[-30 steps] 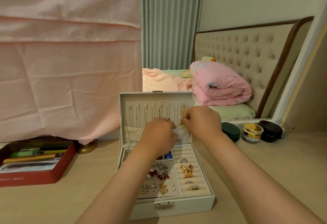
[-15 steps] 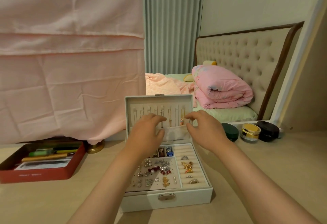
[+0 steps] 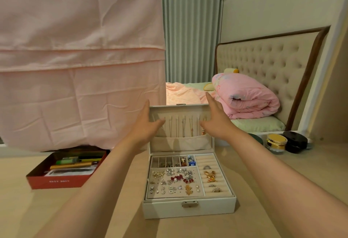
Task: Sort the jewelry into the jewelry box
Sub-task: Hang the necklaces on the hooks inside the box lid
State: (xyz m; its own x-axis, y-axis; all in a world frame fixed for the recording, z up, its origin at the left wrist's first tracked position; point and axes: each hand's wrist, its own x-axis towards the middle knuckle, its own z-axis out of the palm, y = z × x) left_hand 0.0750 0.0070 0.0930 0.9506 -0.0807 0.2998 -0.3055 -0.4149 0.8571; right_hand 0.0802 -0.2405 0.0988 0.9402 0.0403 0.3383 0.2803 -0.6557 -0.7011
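Head view, rectangular padded jewelry box (image 3: pixel 188 208), open hands (image 3: pixel 145 124)

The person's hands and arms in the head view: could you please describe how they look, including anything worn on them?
Both arms are bare right up to the picture's lower edge; no sleeve shows. The left hand and right hand wear no glove, watch or bracelet that I can see. No ring shows on the fingers, and the nails are too small to judge.

The left hand (image 3: pixel 146 124) hides the lid's (image 3: pixel 178 108) left edge; the necklaces (image 3: pixel 183 127) are too small to tell apart
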